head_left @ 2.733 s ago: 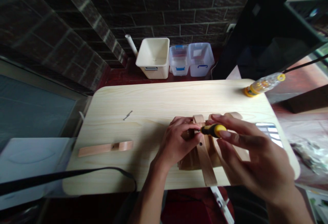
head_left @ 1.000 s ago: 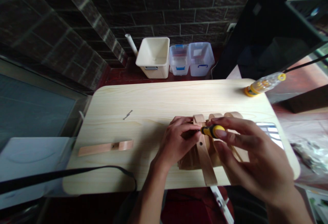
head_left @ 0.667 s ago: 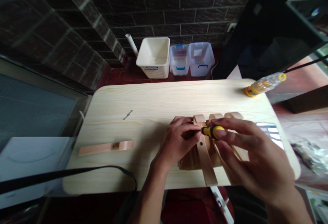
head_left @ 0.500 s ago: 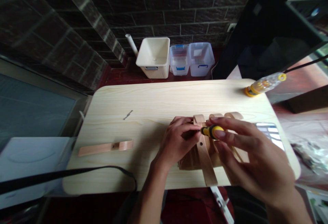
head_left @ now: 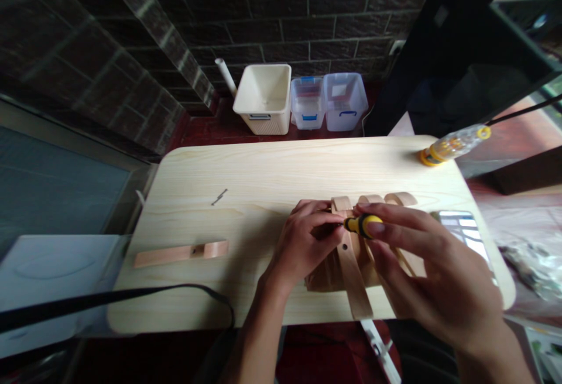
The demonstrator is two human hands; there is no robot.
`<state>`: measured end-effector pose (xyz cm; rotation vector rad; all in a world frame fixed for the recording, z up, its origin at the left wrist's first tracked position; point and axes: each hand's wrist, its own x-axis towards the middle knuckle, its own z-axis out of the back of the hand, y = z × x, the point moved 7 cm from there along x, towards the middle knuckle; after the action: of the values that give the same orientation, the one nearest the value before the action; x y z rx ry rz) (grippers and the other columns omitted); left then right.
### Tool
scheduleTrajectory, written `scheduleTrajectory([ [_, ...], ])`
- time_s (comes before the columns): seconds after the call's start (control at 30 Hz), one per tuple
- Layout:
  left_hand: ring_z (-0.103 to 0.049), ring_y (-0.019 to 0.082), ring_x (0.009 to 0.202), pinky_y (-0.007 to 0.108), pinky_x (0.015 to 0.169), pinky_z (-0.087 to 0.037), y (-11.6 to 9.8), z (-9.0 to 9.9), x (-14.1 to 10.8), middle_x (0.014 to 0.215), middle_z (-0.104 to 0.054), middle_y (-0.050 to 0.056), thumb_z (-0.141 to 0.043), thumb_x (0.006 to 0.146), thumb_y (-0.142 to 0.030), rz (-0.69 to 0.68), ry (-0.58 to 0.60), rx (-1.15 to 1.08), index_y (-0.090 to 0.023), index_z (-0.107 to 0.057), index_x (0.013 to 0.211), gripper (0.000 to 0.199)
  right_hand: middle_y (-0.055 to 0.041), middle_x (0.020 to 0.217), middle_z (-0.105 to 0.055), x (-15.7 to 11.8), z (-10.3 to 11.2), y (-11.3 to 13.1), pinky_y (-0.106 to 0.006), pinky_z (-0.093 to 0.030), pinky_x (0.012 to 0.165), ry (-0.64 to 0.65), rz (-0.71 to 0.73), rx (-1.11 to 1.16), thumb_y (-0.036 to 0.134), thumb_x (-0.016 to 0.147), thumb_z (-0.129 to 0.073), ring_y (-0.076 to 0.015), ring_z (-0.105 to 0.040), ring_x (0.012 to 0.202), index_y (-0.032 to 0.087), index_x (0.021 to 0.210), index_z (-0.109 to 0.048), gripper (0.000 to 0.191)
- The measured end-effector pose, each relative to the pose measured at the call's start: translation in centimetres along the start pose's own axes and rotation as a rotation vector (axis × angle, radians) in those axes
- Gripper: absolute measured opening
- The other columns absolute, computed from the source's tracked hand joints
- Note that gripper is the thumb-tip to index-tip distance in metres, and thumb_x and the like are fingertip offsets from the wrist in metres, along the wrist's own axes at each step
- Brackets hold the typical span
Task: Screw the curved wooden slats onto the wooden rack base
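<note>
Screwdriver (head_left: 362, 226), yellow and black, stays firmly pinched between the thumb and fingers of my right hand (head_left: 432, 273), its tip brought in close to the straps. My left hand (head_left: 302, 249) clasps the tan leather straps (head_left: 353, 281), holding the bundle steady near the table's near edge, right of centre. On the pale wood tabletop (head_left: 263, 173) lie a loose strap (head_left: 181, 250) to the left and a small screw (head_left: 219, 197) farther off. Beyond, a white basket (head_left: 262, 98) and two clear plastic bins (head_left: 325, 103) stand against the brick wall (head_left: 285, 27)

dim, soft light; edges bent, perhaps fisheye.
</note>
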<state>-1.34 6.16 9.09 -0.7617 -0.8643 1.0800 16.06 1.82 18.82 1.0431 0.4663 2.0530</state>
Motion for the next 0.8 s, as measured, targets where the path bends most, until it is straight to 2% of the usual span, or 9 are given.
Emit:
scheduleTrajectory([
  [0.1,-0.075,0.026,0.115,0.043,0.106,-0.062,0.07,0.02,0.04,0.117,-0.085,0.005,-0.082,0.096,-0.022,0.024,0.011,-0.012,-0.028,-0.089,0.108,0.015,-0.0069,0.144,-0.077,-0.03,0.06,-0.12,-0.029,-0.068,0.105,-0.01,0.006,-0.025,0.005,0.101,-0.071,-0.0216,-0.079,0.131,0.027,0.139,-0.068,0.044],
  [0.27,-0.075,0.025,0.114,0.043,0.105,-0.061,-0.02,0.13,0.06,0.115,-0.085,0.004,-0.082,0.094,-0.022,0.013,0.021,-0.059,-0.028,-0.086,0.107,0.014,-0.0054,0.143,-0.076,0.0,0.23,-0.24,-0.031,-0.058,0.122,-0.022,0.009,-0.017,0.003,0.1,-0.073,-0.0189,-0.077,0.132,0.026,0.136,-0.069,0.043],
  [0.47,-0.075,0.026,0.115,0.043,0.105,-0.06,0.18,0.06,0.01,0.115,-0.085,0.004,-0.082,0.095,-0.022,0.031,0.017,-0.063,-0.028,-0.085,0.103,0.011,-0.0091,0.15,-0.074,0.0,0.04,-0.07,-0.032,-0.067,0.11,0.012,0.002,0.005,0.003,0.101,-0.07,-0.0228,-0.076,0.137,0.025,0.14,-0.067,0.045],
  [0.6,-0.075,0.026,0.114,0.043,0.102,-0.06,0.1,0.06,0.06,0.114,-0.085,0.004,-0.081,0.096,-0.023,0.027,0.016,-0.058,-0.028,-0.085,0.103,0.009,-0.0063,0.143,-0.076,0.03,0.16,-0.14,-0.031,-0.065,0.113,-0.013,0.0,-0.03,0.005,0.101,-0.072,-0.0203,-0.078,0.131,0.027,0.137,-0.069,0.042],
  [0.8,-0.076,0.025,0.114,0.044,0.105,-0.06,-0.05,0.11,0.13,0.116,-0.086,0.004,-0.081,0.095,-0.022,0.023,0.019,-0.058,-0.027,-0.085,0.102,0.009,-0.0094,0.154,-0.072,0.11,0.15,0.21,-0.033,-0.064,0.115,0.006,0.006,0.031,0.0,0.099,-0.071,-0.023,-0.073,0.141,0.024,0.139,-0.067,0.047],
])
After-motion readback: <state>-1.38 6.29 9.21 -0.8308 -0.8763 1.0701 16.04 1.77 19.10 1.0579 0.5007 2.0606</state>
